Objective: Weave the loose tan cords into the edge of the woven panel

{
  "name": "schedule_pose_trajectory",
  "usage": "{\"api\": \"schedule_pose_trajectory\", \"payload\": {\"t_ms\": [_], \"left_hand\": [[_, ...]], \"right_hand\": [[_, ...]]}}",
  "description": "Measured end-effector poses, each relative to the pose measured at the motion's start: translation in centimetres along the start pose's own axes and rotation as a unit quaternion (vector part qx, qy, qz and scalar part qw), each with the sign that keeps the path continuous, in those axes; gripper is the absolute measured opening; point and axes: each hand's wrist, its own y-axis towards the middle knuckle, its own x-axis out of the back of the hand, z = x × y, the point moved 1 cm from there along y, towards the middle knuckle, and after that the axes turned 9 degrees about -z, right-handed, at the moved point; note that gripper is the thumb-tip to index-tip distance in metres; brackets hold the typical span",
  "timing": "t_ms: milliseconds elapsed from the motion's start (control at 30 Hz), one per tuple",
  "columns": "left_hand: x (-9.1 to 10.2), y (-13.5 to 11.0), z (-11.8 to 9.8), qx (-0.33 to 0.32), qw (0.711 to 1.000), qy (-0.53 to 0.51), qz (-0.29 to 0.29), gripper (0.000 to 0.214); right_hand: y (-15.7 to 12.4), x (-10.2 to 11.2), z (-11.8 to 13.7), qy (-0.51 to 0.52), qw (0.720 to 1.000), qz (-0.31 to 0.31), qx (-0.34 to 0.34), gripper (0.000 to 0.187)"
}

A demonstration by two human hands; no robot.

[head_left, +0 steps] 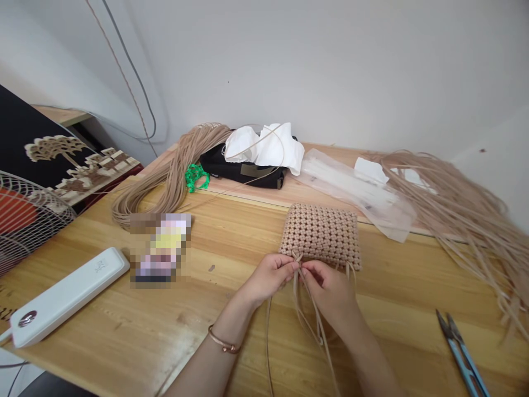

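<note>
A woven tan mat [320, 234] of knotted cord lies on the wooden table [231, 231] in front of me. My left hand [268, 275] and my right hand [328, 289] meet at its near edge. Both pinch loose tan cord strands [308, 320] that hang from the mat toward me. The fingers of both hands are closed around the strands. A thin bracelet [223, 342] circles my left wrist.
Big bundles of tan cord lie at the back left [173, 171] and at the right [463, 215]. A black bag [243, 168] with white cloth, clear plastic sleeves [359, 193], scissors [460, 350], a white flat device [68, 295] and a fan [25, 218] surround the work.
</note>
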Motion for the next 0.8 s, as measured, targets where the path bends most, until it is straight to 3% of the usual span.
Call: {"api": "schedule_pose_trajectory", "payload": {"t_ms": [100, 267, 500, 700, 800], "left_hand": [[0.0, 0.0, 0.1, -0.005, 1.0, -0.003, -0.003, 0.033], [0.0, 0.0, -0.1, -0.012, 1.0, 0.003, -0.004, 0.036], [0.1, 0.0, -0.1, -0.015, 1.0, 0.001, 0.002, 0.036], [0.2, 0.1, 0.0, -0.017, 1.0, -0.01, 0.017, 0.035], [0.1, 0.0, -0.1, -0.017, 1.0, -0.007, 0.012, 0.034]], "right_hand": [[-0.1, -0.2, 0.2, -0.035, 0.999, -0.028, 0.01, 0.018], [-0.1, -1.1, -0.5, 0.105, 0.993, -0.014, -0.055, 0.018], [-0.2, -1.7, -1.2, 0.283, 0.944, 0.017, -0.167, 0.024], [-0.3, -1.3, -0.8, 0.351, 0.909, 0.042, -0.221, 0.023], [-0.2, -1.4, -0.7, 0.356, 0.906, 0.047, -0.223, 0.021]]}}
